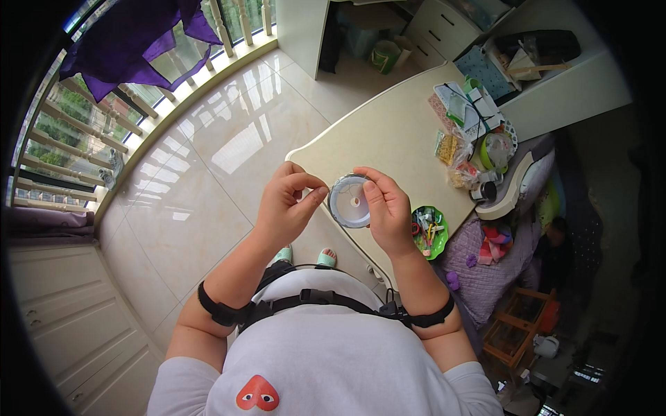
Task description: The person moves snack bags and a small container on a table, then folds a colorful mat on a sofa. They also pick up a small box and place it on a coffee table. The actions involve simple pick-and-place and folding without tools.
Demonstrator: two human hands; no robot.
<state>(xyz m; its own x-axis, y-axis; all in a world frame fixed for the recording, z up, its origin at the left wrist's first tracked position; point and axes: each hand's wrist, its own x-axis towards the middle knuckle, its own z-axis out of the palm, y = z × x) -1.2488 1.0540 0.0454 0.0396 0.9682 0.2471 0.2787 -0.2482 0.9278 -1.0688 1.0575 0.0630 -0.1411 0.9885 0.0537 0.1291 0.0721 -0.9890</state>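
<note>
My right hand (387,210) grips the right side of a round white spool (338,208), which looks wound with thin line or wire around its rim. The spool's flat face, with a small centre hole, is turned up towards me. Just left of the spool is my left hand (292,200), its thumb and forefinger pinched together close to the rim. Whatever thin strand may be between those fingertips is too fine to make out. Both hands are above the near left edge of a cream table (385,135).
A green tray (443,236) of small tools lies right of my right hand. Farther right are bagged items, a green bowl (485,151) and a dark-lidded jar (486,191). A quilted purple cover (489,270) adjoins the table. White drawers (442,28) stand at the back.
</note>
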